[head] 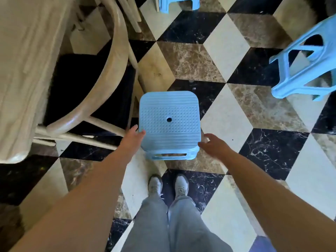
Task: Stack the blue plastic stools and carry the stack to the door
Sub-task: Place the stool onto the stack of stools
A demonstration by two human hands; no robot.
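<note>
Blue plastic stools: near square-topped one (169, 120) upright on floor; two others (307, 66) (179, 3) apart, unstacked.
Left hand (135, 134): fingers straight, touching seat edge.
Right hand (211, 144): loosely spread at seat corner, no grip.
Left: stacking, carrying.

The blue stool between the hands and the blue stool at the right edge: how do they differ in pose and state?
The stool between the hands shows its dotted seat from above; the stool at the right edge shows mainly its legs and braces. The left hand touches the first, and nothing touches the second. Both are light blue plastic.
</note>
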